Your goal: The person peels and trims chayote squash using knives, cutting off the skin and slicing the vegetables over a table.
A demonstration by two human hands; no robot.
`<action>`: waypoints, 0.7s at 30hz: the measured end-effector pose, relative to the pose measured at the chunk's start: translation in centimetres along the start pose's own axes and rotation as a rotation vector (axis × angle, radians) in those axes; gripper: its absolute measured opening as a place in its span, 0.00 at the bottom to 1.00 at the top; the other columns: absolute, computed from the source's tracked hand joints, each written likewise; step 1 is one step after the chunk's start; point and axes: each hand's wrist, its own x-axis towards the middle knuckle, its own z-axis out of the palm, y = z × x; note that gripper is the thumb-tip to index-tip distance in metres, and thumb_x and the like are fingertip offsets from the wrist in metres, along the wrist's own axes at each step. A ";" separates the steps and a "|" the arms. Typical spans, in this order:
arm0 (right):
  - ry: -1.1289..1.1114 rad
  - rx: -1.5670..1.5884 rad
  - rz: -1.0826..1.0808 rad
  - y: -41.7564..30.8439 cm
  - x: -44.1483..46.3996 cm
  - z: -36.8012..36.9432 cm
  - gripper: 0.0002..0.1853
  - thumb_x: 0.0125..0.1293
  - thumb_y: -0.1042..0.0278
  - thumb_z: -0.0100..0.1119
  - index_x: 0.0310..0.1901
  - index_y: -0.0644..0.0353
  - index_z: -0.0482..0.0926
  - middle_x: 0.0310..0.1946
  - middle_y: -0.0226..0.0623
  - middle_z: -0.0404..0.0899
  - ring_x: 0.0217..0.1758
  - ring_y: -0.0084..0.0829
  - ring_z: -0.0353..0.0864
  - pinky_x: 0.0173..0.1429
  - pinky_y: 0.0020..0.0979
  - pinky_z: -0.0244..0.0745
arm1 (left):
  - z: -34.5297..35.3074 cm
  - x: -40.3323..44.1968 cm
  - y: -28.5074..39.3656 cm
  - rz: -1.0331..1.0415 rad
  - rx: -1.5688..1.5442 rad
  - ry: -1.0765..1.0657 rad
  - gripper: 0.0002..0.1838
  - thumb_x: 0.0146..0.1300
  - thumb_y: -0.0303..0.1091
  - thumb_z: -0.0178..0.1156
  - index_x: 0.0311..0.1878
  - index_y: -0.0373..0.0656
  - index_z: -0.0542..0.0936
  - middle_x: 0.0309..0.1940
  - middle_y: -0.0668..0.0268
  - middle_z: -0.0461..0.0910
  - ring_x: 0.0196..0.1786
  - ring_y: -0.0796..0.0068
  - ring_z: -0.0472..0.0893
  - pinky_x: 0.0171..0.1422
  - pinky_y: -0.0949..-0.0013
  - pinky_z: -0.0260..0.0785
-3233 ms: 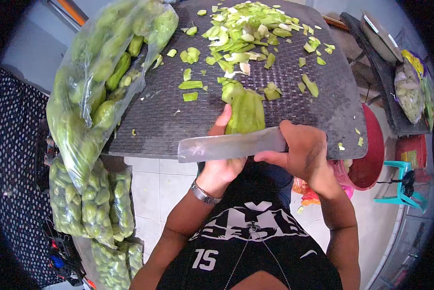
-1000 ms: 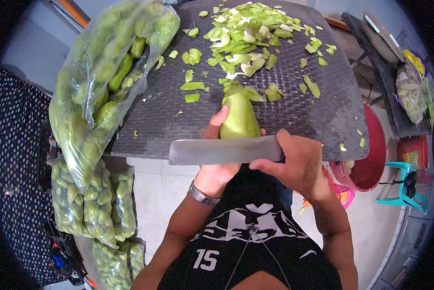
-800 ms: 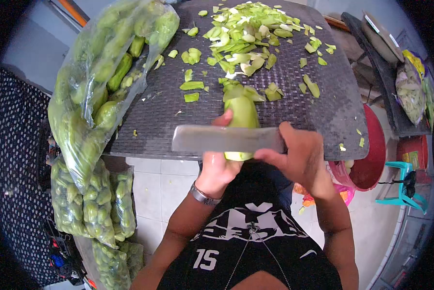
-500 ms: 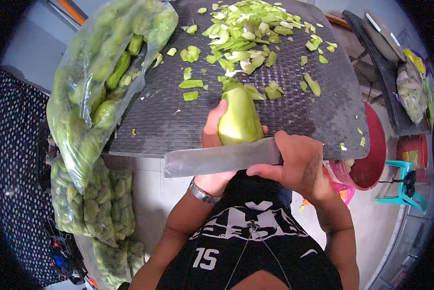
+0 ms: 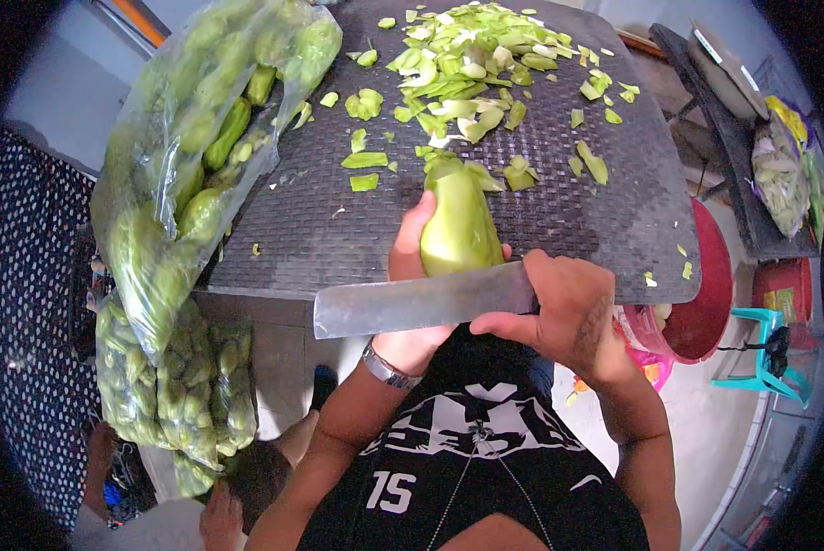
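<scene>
Vegetable [image 5: 458, 216], pale green, smooth and tapering, sitting between left hand [image 5: 410, 248] and broad steel knife [image 5: 412, 303]

The vegetable is lying near the center of the frame, over the near edge of the dark woven table [image 5: 283, 220], its narrower end pointing up the frame. The left hand is cupping it, fingers spread to its width, thumb along one side and fingertips showing at the other. The right hand [image 5: 568, 308] is closing narrowly around the knife's mostly hidden handle; the flat blade is crossing just below the vegetable, and whether they are touching I cannot tell.

The flesh is looking firm, moderately heavy and probably slippery where it is shining wet; a wide grip around the fuller body, fingertips clear of the edge, is seeming surest.

Thin green peelings [image 5: 472, 55] are lying heaped at the top of the frame. A clear plastic bag [image 5: 141, 230] of green vegetables is slumping at upper left, and another person's hand [image 5: 221, 519] is showing at lower left.
</scene>
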 end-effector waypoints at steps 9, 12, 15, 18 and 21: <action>0.004 -0.022 0.024 0.4 0.1 0.4 0.36 0.48 0.25 0.72 0.29 0.57 0.76 0.19 0.41 0.74 0.24 0.48 0.81 0.29 0.43 0.72 | -0.6 -0.1 -0.2 0.035 -0.018 -0.034 0.25 0.72 0.59 0.57 0.58 0.48 0.78 0.41 0.62 0.84 0.44 0.61 0.86 0.53 0.53 0.81; 0.010 -0.018 0.014 1.2 0.2 0.6 0.36 0.51 0.23 0.70 0.28 0.56 0.75 0.19 0.42 0.77 0.23 0.49 0.83 0.27 0.46 0.74 | -1.1 0.1 -0.3 0.076 -0.060 -0.048 0.27 0.72 0.59 0.58 0.59 0.46 0.79 0.45 0.60 0.86 0.46 0.60 0.87 0.55 0.55 0.81; -0.005 -0.021 0.088 2.5 0.3 0.7 0.37 0.52 0.23 0.68 0.27 0.57 0.74 0.18 0.44 0.78 0.23 0.51 0.84 0.27 0.48 0.76 | -1.7 0.2 -0.2 0.091 -0.044 -0.053 0.27 0.73 0.58 0.58 0.61 0.44 0.80 0.47 0.60 0.87 0.48 0.61 0.88 0.55 0.58 0.81; -0.025 -0.039 0.132 3.2 0.5 0.7 0.38 0.53 0.22 0.67 0.27 0.59 0.74 0.17 0.46 0.78 0.25 0.52 0.85 0.29 0.48 0.78 | -2.3 0.5 -0.5 0.093 -0.052 -0.035 0.27 0.73 0.58 0.57 0.61 0.45 0.80 0.48 0.62 0.87 0.48 0.63 0.88 0.52 0.57 0.82; -0.032 -0.065 0.142 3.1 0.4 0.6 0.38 0.55 0.22 0.67 0.28 0.59 0.75 0.17 0.47 0.78 0.25 0.52 0.85 0.29 0.49 0.78 | -2.4 0.7 -0.5 0.054 -0.079 -0.056 0.27 0.73 0.59 0.57 0.61 0.45 0.79 0.48 0.60 0.86 0.47 0.62 0.88 0.49 0.55 0.83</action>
